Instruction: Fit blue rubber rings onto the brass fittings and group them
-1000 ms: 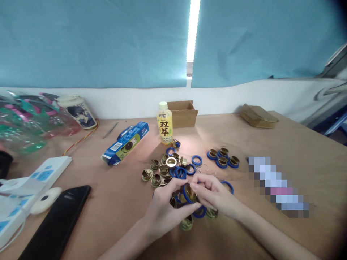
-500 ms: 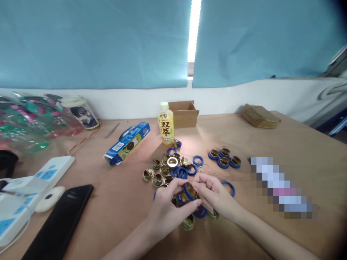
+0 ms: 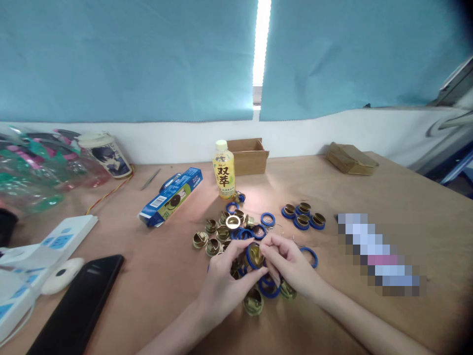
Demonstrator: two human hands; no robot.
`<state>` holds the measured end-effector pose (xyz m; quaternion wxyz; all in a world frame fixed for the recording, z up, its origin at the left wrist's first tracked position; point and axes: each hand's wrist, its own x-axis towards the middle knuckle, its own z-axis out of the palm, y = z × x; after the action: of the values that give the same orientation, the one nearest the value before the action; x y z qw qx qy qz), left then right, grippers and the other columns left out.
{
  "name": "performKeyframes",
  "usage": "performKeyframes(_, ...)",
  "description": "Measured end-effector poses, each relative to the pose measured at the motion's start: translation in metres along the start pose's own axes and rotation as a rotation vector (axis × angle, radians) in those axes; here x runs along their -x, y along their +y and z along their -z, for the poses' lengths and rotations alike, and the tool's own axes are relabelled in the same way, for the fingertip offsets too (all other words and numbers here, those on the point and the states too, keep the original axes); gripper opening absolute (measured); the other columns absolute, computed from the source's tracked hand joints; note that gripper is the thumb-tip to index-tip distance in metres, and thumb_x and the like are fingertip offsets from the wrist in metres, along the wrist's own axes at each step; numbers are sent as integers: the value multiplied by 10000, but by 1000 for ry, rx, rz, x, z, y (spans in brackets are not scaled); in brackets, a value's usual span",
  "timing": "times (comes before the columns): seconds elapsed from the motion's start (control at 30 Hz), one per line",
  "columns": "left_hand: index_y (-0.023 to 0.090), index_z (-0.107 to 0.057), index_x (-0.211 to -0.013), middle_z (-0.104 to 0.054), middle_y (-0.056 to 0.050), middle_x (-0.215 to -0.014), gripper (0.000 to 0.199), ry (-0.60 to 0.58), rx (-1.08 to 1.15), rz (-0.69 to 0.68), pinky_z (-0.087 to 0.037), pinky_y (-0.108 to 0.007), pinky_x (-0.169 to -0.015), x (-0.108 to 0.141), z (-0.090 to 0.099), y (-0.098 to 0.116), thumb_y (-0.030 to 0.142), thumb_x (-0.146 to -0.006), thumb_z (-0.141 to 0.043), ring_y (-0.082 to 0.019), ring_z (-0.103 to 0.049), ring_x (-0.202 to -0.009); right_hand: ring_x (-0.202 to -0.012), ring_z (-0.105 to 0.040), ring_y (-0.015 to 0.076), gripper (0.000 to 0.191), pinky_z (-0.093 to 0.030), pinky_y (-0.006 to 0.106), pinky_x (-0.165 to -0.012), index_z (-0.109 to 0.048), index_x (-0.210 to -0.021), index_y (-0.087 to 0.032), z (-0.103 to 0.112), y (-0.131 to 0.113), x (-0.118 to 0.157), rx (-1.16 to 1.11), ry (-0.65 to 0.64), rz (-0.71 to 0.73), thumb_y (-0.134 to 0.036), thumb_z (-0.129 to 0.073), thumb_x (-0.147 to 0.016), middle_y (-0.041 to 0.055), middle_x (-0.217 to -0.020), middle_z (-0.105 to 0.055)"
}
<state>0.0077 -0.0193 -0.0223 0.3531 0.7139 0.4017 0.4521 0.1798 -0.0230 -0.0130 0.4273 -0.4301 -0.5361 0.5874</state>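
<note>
Between my two hands is a brass cup-shaped part with a blue ring (image 3: 254,255) around it. My left hand (image 3: 226,276) grips its rim between thumb and fingers. The fingertips of my right hand (image 3: 288,259) are pinched together at the part's right side; whatever they hold is too small to make out. Beneath and around my hands lie several loose brass parts (image 3: 213,247) and blue rings (image 3: 268,219). Farther right, a group of brass parts seated in blue rings (image 3: 302,221) rests on the table.
A yellow bottle (image 3: 223,170) stands behind the pile, near an open cardboard box (image 3: 248,158). At left are a blue box (image 3: 172,197), a black phone (image 3: 79,301) and a power strip (image 3: 70,236). A blurred-out object (image 3: 377,254) lies at right.
The ringed brass part has turned so its hollow inside faces me more. Both hands stay around it, and the whole view has shifted slightly.
</note>
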Motion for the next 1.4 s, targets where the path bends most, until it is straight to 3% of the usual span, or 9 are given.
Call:
performKeyframes(0.17, 239, -635, -1142, -783, -24, -1015, 458, 25, -64, -69, -621, -272, -781, 1, 1, 0, 156, -728, -813, -195, -763, -852, -362, -305, 55, 293, -242, 173, -388, -444, -861, -224, 0, 1, 0, -58, 31, 0, -465, -609, -889, -128, -494, -410)
performKeyframes(0.4, 228, -633, -1131, -779, -7, -960, 414, 60, -139, -125, -613, -241, -736, 1, 3, 2, 125, -755, -777, -180, -760, -808, -538, -420, 103, 74, -328, 229, -540, -502, -930, -216, -3, 1, 10, 293, 61, 189, -220, -571, -907, -83, -598, -431)
performKeyframes(0.5, 232, -630, -1137, -775, -2, -961, 427, 74, -163, -130, -607, -234, -749, 1, 3, 0, 145, -752, -794, -170, -756, -802, -533, -444, 113, 122, -331, 230, -529, -467, -1007, -227, -2, 0, 9, 258, 85, 178, -217, -553, -921, -91, -592, -439)
performKeyframes(0.8, 231, -606, -1168, -759, -29, -1054, 434, 53, -219, -192, -591, -266, -871, 4, 2, -4, 140, -778, -774, -186, -745, -918, -528, -440, 104, 67, -317, 228, -513, -521, -867, -209, 0, 1, 8, 426, 117, 231, -204, -531, -933, -72, -595, -459)
performKeyframes(1.07, 197, -614, -1119, -756, -46, -983, 392, 129, -297, -194, -609, -290, -830, 4, 5, -11, 71, -754, -681, -200, -747, -862, -471, -391, 88, 93, -292, 224, -488, -549, -983, -188, -4, -5, 16, 602, -13, 369, -156, -538, -895, -97, -573, -366)
performKeyframes(1.23, 185, -605, -1115, -736, -67, -1011, 381, 125, -317, -285, -596, -304, -866, 4, 6, -10, 39, -763, -621, -205, -729, -922, -446, -344, 82, 59, -247, 231, -471, -543, -947, -181, -7, 3, 16, 663, 8, 403, -188, -579, -900, -112, -547, -307)
performKeyframes(1.4, 186, -592, -1119, -709, -71, -994, 367, 113, -317, -325, -594, -308, -828, 1, 6, -9, 86, -779, -690, -209, -710, -913, -488, -360, 90, 29, -255, 233, -489, -524, -924, -195, -6, 6, 17, 586, -5, 297, -214, -531, -945, -91, -588, -342)
